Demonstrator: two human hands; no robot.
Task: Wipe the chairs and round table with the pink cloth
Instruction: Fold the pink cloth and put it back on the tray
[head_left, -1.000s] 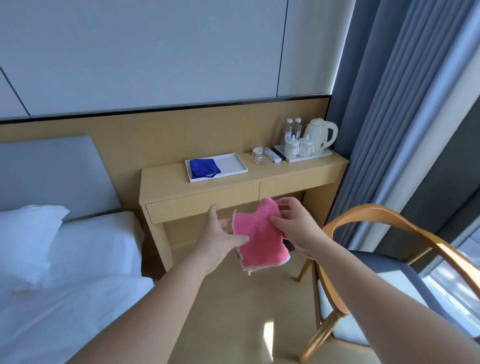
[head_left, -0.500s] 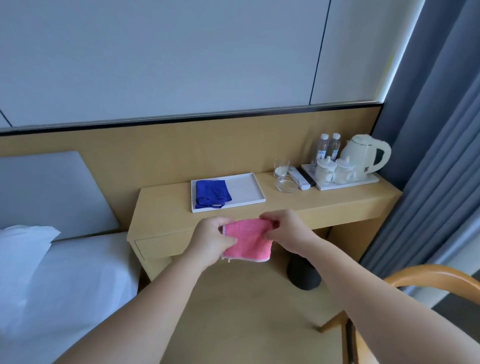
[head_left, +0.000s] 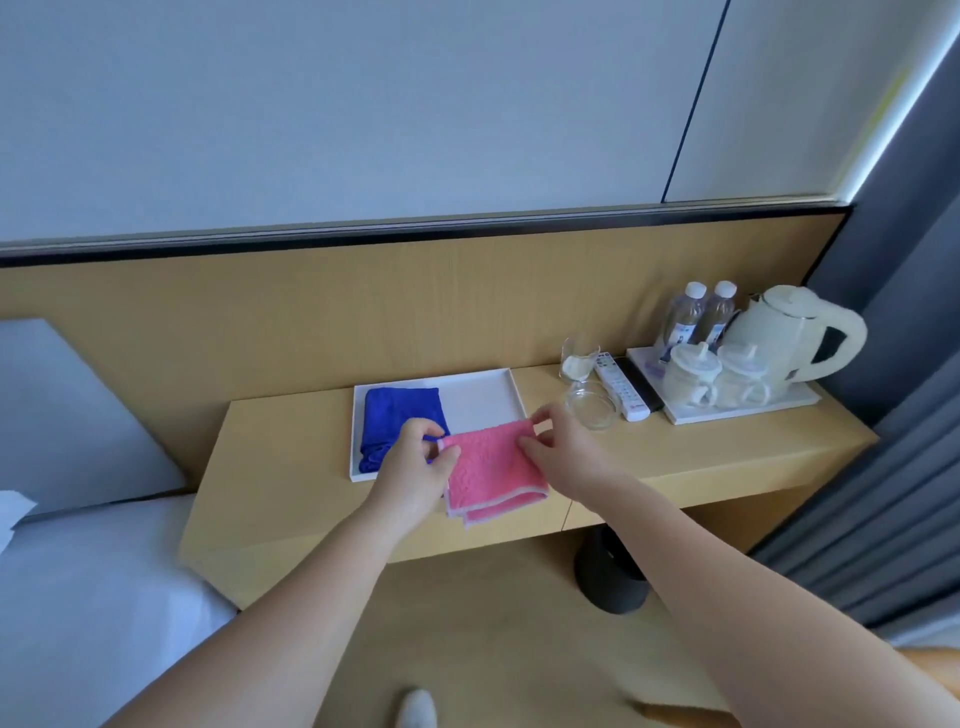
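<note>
The pink cloth (head_left: 488, 470), folded into a rough square, hangs above the wooden desk (head_left: 701, 457), just in front of a white tray (head_left: 488, 397). My left hand (head_left: 415, 467) pinches its upper left corner. My right hand (head_left: 566, 452) pinches its upper right corner between thumb and fingers. The chairs and the round table are out of view, apart from a sliver of orange wood (head_left: 930, 657) at the lower right edge.
A folded blue cloth (head_left: 397, 423) lies in the tray's left half. To the right stand a glass (head_left: 579, 358), a glass dish (head_left: 595, 402), a remote (head_left: 621, 387) and a second tray (head_left: 795, 405) with kettle, cups and bottles. A bed (head_left: 78, 597) lies left, curtains (head_left: 893, 467) right.
I have stepped up to the desk and the chair has dropped out of view. The cloth went from hanging loosely to being folded and held by both top corners over the desk.
</note>
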